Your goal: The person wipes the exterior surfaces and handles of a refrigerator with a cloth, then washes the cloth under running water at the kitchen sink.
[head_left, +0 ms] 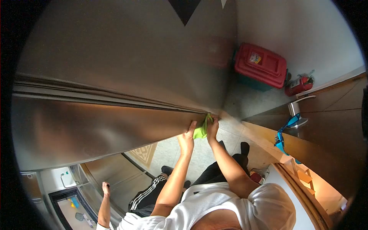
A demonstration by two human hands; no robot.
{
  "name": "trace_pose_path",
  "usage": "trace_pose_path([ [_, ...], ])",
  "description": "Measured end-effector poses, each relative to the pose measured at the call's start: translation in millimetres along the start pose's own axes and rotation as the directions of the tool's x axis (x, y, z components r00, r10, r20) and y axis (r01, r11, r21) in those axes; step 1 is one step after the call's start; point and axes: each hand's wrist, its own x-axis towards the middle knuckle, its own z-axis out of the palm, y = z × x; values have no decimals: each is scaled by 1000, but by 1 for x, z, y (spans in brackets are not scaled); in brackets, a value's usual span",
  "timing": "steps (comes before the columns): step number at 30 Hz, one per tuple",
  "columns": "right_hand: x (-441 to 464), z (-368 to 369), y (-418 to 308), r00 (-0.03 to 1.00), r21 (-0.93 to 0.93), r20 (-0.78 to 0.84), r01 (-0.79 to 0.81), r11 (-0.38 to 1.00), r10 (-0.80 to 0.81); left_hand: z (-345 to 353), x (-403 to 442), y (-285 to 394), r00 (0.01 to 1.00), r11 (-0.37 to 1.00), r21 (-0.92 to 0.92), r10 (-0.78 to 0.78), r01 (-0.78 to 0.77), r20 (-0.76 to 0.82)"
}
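green cloth (200, 132) in right hand (212, 129), red-lidded bin (261, 66) beyond

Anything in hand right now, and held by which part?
Green cloth, by its bunched upper part, in the right hand. Left hand is at the metal panel's lower edge.

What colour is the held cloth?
The cloth is bright lime green, showing best in the head view.
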Motion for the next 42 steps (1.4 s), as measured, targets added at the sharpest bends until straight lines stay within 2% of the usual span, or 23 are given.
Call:
trace_pose_path([
  [1,10,-1,4,999,-40,-14,-34,999,34,0,0,0,1000,1000,0,13,-13,3],
  [3,33,-7,30,990,-236,30,143,961,-140,1,0,1,999,999,10,53,-53,0],
  [5,51,-16,38,956,-453,152,294,842,-253,1,1,3,995,994,34,102,-102,-13],
  [6,58,-18,30,968,-498,201,234,835,-151,-1,2,1,996,995,56,84,-85,15],
  [9,62,-19,18,968,-492,237,190,849,-79,-5,1,-6,997,992,106,57,-63,59],
  [12,61,-15,15,936,-619,316,326,715,-153,-4,3,-10,995,990,110,87,-92,49],
  [15,58,-14,15,901,-556,355,416,719,-247,-4,2,-13,996,994,74,80,-83,41],
  [18,52,-19,4,881,-625,410,461,630,-237,-2,2,-9,995,995,43,83,-85,46],
  [21,53,-24,-7,874,-606,423,468,643,-238,-4,1,-6,994,994,47,97,-99,48],
  [24,44,-32,-6,808,-365,330,586,723,-488,-4,1,-6,994,992,67,99,-103,51],
  [27,40,-22,-2,891,-280,110,454,846,-441,-5,0,-1,992,988,88,120,-124,46],
  [30,47,-16,8,908,-279,137,419,864,-396,-2,0,-2,987,984,69,164,-163,-3],
  [32,53,-7,26,956,-165,96,291,942,-279,-1,1,-13,992,991,31,130,-130,6],
  [35,29,-18,-52,980,-12,158,123,992,-120,-6,1,-16,997,997,51,47,-51,65],
  [36,17,-24,-92,976,18,185,115,993,-116,-7,1,-17,997,997,48,61,-64,54],
  [39,-8,-35,-157,886,-23,250,408,913,-390,-2,2,-14,994,994,36,106,-107,27],
  [41,-12,-35,-167,879,3,237,426,905,-414,-1,0,-2,990,989,38,142,-142,12],
  [42,-11,-35,-170,874,19,228,437,899,-430,0,1,-7,994,994,1,112,-112,11],
])
